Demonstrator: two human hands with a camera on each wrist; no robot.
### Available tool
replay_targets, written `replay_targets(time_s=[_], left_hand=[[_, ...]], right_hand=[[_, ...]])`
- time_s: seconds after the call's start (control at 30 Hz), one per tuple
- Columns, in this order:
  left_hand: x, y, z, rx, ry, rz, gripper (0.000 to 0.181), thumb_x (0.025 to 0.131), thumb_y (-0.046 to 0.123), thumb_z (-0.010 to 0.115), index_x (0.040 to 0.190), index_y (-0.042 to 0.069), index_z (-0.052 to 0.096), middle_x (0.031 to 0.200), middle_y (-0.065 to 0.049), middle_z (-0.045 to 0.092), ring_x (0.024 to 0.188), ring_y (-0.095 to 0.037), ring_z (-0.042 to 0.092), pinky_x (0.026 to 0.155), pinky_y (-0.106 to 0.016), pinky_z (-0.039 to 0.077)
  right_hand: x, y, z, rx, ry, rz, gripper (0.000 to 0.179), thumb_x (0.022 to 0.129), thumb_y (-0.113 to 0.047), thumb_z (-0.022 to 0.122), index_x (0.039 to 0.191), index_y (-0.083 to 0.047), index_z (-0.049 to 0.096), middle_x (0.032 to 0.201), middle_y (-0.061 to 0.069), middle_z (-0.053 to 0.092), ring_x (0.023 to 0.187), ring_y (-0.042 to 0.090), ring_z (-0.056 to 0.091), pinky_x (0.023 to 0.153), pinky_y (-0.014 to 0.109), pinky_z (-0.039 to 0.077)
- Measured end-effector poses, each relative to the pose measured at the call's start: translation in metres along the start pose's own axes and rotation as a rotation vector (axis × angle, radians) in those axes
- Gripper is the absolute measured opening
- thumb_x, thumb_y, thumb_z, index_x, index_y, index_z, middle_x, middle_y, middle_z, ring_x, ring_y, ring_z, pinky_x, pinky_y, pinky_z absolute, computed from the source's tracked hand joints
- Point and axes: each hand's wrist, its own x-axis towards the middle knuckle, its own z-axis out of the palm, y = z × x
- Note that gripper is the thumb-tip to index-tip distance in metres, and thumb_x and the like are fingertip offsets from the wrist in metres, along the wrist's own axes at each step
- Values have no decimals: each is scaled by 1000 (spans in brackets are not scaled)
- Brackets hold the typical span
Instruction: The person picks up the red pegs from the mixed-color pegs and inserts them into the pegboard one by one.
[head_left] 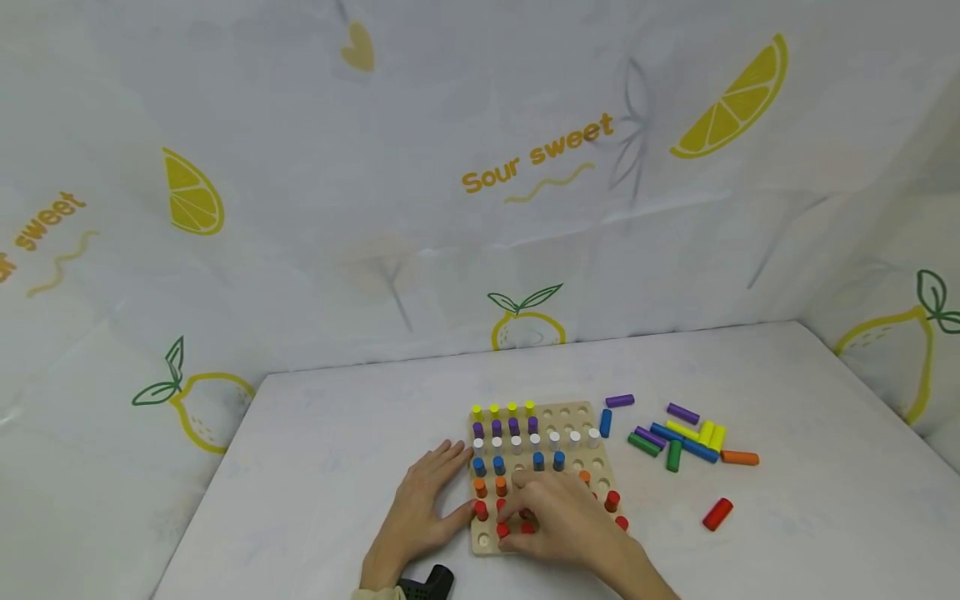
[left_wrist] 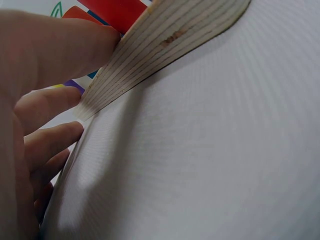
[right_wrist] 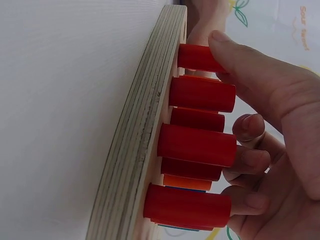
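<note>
A wooden peg board lies on the white table with rows of yellow, purple, white, blue, orange and red pegs standing in it. My left hand rests along its left edge, fingers extended; in the left wrist view the thumb lies against the board's side. Over the front rows, my right hand pinches a red peg near the front left corner, thumb at the peg's top. That peg stands upright at the board. Other red pegs stand beside it, partly covered by the right hand in the head view.
Loose pegs lie right of the board: a purple peg, a blue peg, a green peg, an orange peg and several others. One red peg lies apart, nearer the front. A lemon-print cloth hangs behind.
</note>
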Motion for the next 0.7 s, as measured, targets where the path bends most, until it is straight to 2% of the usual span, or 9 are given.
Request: replay_targets(time_s=[0.3,0.5,0.7], left_hand=[[0,1,0,0,-2,-4,63,87,46,68,146,25,58,152,0,58,149,-27,45,122,-58,37],[0,1,0,2,-2,-4,63,88,46,68,146,24,58,152,0,58,150,-26,45,123,-57,36],[-1,1,0,1,0,-3,64,87,43,69,147,24,57,152,-1,58,150,-26,44,123,-57,36]], right_hand=[[-3,-1,-2,20,26,8,19,80,-43,85,91,-28,83,70,-19,48,59,-5,37,52,13,29],[-6,0,-6,51,29,30,15,81,-41,85,89,-28,82,71,-19,50,60,-6,39,52,12,32],[-10,2,-9,67,34,9,14,83,-41,83,89,-28,82,72,-18,52,62,-6,41,52,12,33]])
